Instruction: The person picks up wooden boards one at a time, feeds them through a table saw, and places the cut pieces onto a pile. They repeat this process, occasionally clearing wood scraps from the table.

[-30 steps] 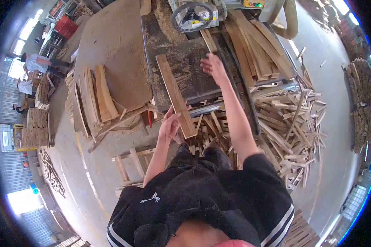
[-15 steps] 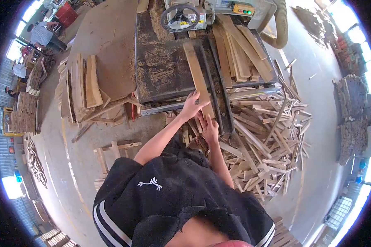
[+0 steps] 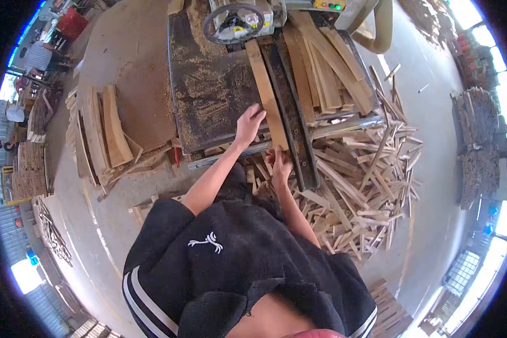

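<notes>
Item, nearest: my right hand (image 3: 280, 163) at the near end of the long pale wooden plank (image 3: 263, 90), fingers curled against the end grain, pushing; half a second ago it sat lower and the plank's end hung further off the edge.

Item: my left hand (image 3: 248, 124), fingers spread flat, pressing on the plank's left edge and the dark sawdust-strewn metal counter (image 3: 208, 96). A second ago this plank lay slanted across the counter; now it runs straight along the black guide rail (image 3: 290, 107), touching it.

Item, farther: plank's far end has advanced to the grey saw housing with round handwheel (image 3: 234, 22). I judge the feed under way.

Item, right: heap of thin offcut strips (image 3: 360, 186) on the floor. Left: stack of rough boards (image 3: 98, 132).
</notes>
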Demonstrator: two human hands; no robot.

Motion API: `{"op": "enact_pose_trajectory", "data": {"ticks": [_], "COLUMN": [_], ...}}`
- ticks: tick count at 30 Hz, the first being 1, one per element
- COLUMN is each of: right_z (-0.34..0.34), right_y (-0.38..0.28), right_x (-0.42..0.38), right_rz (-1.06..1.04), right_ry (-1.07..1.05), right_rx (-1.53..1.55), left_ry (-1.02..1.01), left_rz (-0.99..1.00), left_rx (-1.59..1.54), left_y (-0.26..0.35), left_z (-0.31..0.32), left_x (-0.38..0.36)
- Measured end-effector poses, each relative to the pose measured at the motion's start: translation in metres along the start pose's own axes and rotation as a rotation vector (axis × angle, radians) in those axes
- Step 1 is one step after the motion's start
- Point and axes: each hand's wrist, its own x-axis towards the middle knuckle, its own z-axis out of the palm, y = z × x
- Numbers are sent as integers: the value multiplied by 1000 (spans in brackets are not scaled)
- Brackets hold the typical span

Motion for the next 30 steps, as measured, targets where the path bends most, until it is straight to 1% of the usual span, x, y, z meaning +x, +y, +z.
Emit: {"op": "enact_pose_trajectory", "data": {"ticks": [1,3,4,5,6,7,8,9,10,11,13,14,15,16,17,18,19,21,23,24,25,26,27,28,29,30], "right_z": [-2,-9,-18,-30,-45,-50,-55,-57,-39,-38,-28,-18,-8,2,11,21,35,64,86,99,111,125,131,135,139,141], "right_y": [-4,-15,-8,8,23,27,31,33,6,-1,-11,-19,-24,-28,-34,-38,-42,-54,-56,-60,-65,-73,-73,-68,-63,-66], "right_x": [-15,-41,-45,-42,-37,-42,-47,-45,-64,-62,-54,-46,-30,-13,1,11,22,40,64,73,82,96,105,108,112,110], "right_rz": [12,-302,-354,-406,-457,-450,-473,-502,-553,-551,-331,-418,-424,-511,-596,-569,-629,-562,-595,-602,-608,-698,-702,-715,-731,-676], "right_ry": [9,182,206,231,185,186,109,31,102,102,89,184,186,193,199,170,204,261,260,255,249,238,230,278,329,293], "right_rx": [-6,-494,-598,-699,-774,-774,-795,-815,-782,-787,-826,-1002,-996,-936,-877,-935,-984,-997,-1039,-980,-925,-914,-918,-929,-938,-856], "left_ry": [-2,178,167,121,56,-17,-64,-66,-70,-75,-118,-94,-66,-16,-15,-13,-7,43,-39,-37,-29,19,62,123,123,65], "left_rz": [-16,164,295,307,307,299,299,301,375,447,459,459,464,521,524,510,497,510,472,452,447,326,202,169,172,245], "left_rx": [-3,358,515,611,771,934,994,993,1009,1025,1076,1067,1056,1004,1004,1024,1041,1002,865,696,693,244,-204,-533,-531,-723], "left_y": [-3,-5,-10,-10,-17,-22,-27,-31,-37,-40,-32,-31,-30,-30,-29,-25,-20,-11,-2,-5,-9,-12,-12,7,27,40], "left_z": [-4,-10,-16,-15,-14,-12,-5,-1,3,8,17,21,23,23,19,13,8,0,-19,-31,-43,-55,-63,-70,-80,-88], "left_x": [-5,-20,-26,-30,-25,-25,-24,-19,-13,-9,3,13,24,35,48,64,81,109,139,153,163,176,189,195,205,216]}}
